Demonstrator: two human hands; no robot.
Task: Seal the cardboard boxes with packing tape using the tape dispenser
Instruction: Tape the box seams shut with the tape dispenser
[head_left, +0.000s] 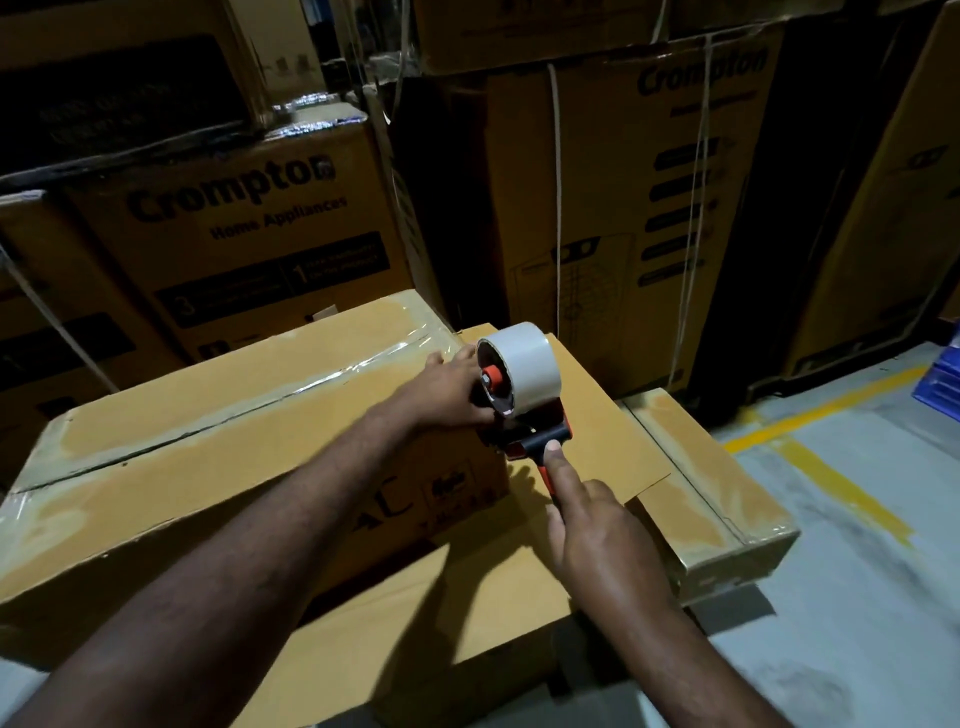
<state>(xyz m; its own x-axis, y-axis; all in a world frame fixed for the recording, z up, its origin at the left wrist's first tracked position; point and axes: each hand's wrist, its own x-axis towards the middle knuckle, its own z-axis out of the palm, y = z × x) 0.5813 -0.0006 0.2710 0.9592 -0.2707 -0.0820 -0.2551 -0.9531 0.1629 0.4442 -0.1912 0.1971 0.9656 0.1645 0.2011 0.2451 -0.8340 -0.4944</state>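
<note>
A tape dispenser (522, 397) with a white tape roll and an orange-and-black frame stands at the right end of a long cardboard box (197, 457). Clear tape runs along that box's top seam. My right hand (597, 535) grips the dispenser's handle, index finger stretched along it. My left hand (447, 392) rests on the box's right end, fingers against the dispenser's front beside the roll. A lower flat cardboard box (467, 613) lies under the dispenser and my right hand.
Stacked printed cartons (249, 223) form a wall behind the boxes. Another taped box (727, 509) lies lower to the right. A grey floor with yellow lines (831, 467) opens on the right, with a blue crate (943, 374) at the edge.
</note>
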